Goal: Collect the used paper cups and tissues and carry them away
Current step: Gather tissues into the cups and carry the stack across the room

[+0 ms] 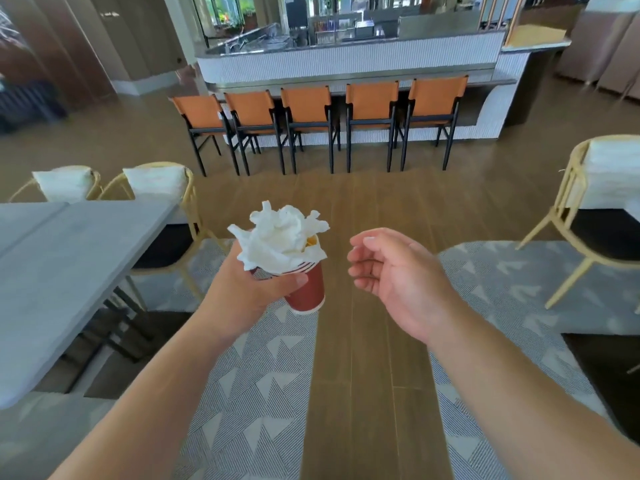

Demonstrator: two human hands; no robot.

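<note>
Cup [306,292]: red paper, striped near the rim, tilted with its base toward the right. Your left hand [242,292] grips it just below the rim; the thumb lies across the near side of the wall, and the other fingers [239,249] wrap round the far side, mostly hidden by what the cup carries.

Tissues [282,237]: white, crumpled, stuffed into the mouth of the cup and spilling over its rim, directly above your left fingers. A bit of yellow shows inside the cup on the right edge of the wad; what it is cannot be told.

Right hand [394,271]: just right of the cup, apart from it, palm turned toward it. Its fingers are loosely curled and hold nothing.

Tabletop [69,265]: grey, left of the cup and lower in view.

Floor [349,375]: wood planks, below the cup, with a grey patterned rug [256,382] under your left forearm.

Counter [346,60]: white, well beyond the cup, with orange chairs [308,105] lined along its front.
</note>
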